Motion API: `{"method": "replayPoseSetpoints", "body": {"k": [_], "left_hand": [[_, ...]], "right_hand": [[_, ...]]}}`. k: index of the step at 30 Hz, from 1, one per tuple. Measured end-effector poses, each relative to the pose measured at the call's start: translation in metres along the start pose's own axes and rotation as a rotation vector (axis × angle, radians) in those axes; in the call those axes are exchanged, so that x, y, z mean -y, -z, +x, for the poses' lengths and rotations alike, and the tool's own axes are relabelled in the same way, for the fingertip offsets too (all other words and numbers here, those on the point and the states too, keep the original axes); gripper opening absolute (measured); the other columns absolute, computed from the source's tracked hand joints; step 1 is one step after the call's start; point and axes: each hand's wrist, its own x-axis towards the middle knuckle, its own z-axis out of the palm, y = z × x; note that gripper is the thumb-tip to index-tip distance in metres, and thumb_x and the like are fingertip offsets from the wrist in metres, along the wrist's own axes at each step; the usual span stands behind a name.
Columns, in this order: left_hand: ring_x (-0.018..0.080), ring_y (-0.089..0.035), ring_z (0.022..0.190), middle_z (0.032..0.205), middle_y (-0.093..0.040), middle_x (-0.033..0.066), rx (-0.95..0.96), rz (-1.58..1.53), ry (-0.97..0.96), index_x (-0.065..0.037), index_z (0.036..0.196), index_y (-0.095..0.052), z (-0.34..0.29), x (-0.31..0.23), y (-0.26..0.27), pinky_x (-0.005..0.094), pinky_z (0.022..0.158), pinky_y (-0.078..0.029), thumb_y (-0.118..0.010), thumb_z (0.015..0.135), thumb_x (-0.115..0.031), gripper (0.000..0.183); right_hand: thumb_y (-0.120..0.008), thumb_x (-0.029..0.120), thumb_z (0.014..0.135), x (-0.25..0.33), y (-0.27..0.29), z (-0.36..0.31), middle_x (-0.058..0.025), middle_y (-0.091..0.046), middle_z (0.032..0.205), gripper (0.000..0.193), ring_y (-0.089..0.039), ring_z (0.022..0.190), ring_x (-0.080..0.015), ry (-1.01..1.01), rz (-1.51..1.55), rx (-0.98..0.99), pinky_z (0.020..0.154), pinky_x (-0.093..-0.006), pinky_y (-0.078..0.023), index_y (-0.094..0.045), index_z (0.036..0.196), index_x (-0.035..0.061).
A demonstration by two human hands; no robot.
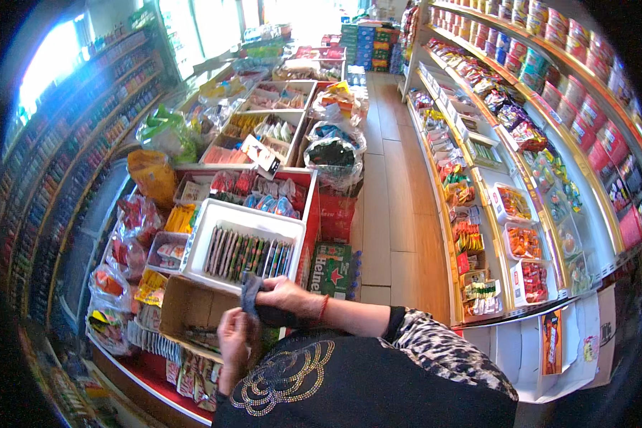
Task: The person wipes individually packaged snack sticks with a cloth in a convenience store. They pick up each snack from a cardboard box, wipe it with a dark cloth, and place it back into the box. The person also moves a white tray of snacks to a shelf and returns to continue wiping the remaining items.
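Note:
A dark grey, limp cloth-like piece (pixel 250 294) is gripped by my right hand (pixel 292 296), whose fingers are closed round its upper part. Just below and to the left, my left hand (pixel 235 334) has its fingers curled together close to the cloth; what they pinch is hidden. Both hands are over the near edge of a white tray (pixel 292 230), where thin dark packets (pixel 244 255) stand in rows. Beside my left hand, an open cardboard box (pixel 182 303) has a few dark flat packets at its bottom.
Snack bins and bags (pixel 153 171) crowd the display stand ahead and left. Green beer cartons (pixel 332 267) stand right of it, next to a wood-look floor aisle (pixel 385 178). Stocked shelves (pixel 510 107) line the right side; bottle racks (pixel 57 135) fill the left.

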Motion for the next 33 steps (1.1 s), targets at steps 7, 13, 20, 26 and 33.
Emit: {"method": "replayPoseSetpoints", "body": {"k": [7, 13, 20, 26, 33], "left_hand": [[0.0074, -0.051, 0.061, 0.076, -0.056, 0.0014, 0.469, -0.352, 0.320, -0.008, 0.093, -0.053, -0.001, -0.043, -0.046, 0.0205, 0.051, -0.042, -0.049, 0.096, -0.025, 0.018], [0.0062, -0.045, 0.048, 0.066, -0.052, -0.0015, 0.238, -0.263, 0.176, -0.009, 0.085, -0.052, 0.022, -0.030, -0.062, 0.0207, 0.040, -0.034, -0.052, 0.094, -0.024, 0.017], [0.0054, -0.049, 0.067, 0.077, -0.058, -0.0022, 0.317, 0.264, 0.026, 0.000, 0.090, -0.060, 0.029, -0.051, -0.070, 0.0211, 0.062, -0.039, -0.054, 0.092, -0.013, 0.015], [0.0053, -0.051, 0.068, 0.074, -0.061, 0.0006, 0.332, 0.256, 0.043, 0.002, 0.085, -0.061, 0.021, -0.058, -0.080, 0.0215, 0.061, -0.040, -0.054, 0.092, -0.013, 0.018], [0.0082, -0.056, 0.074, 0.079, -0.063, 0.0051, 0.398, 0.691, -0.478, 0.001, 0.080, -0.060, 0.034, -0.060, -0.086, 0.0230, 0.060, -0.042, -0.054, 0.091, -0.012, 0.019]], "right_hand": [[-0.064, 0.013, 0.080, 0.041, 0.016, 0.000, -0.0042, -0.063, 0.077, 0.017, -0.061, 0.064, -0.0126, 0.306, 0.119, -0.163, 0.055, -0.0263, -0.050, -0.063, 0.092, 0.0013], [-0.061, 0.016, 0.087, 0.038, 0.014, -0.019, -0.0015, -0.061, 0.086, 0.020, -0.058, 0.072, -0.0096, 0.301, 0.225, -0.069, 0.061, -0.0250, -0.050, -0.061, 0.103, 0.0041], [-0.054, 0.039, 0.091, 0.053, 0.032, -0.028, 0.0008, -0.062, 0.074, 0.036, -0.057, 0.063, -0.0061, 0.324, 0.121, -0.186, 0.055, -0.0200, -0.046, -0.065, 0.090, 0.0043], [-0.048, 0.052, 0.090, 0.061, 0.046, -0.026, -0.0017, -0.061, 0.072, 0.049, -0.056, 0.056, -0.0104, 0.317, 0.356, -0.179, 0.047, -0.0236, -0.045, -0.062, 0.085, 0.0049], [-0.067, 0.018, 0.082, 0.042, 0.037, -0.038, -0.0020, -0.065, 0.084, 0.024, -0.059, 0.075, -0.0081, 0.330, -0.054, 0.013, 0.069, -0.0233, -0.049, -0.064, 0.100, 0.0020]]}}
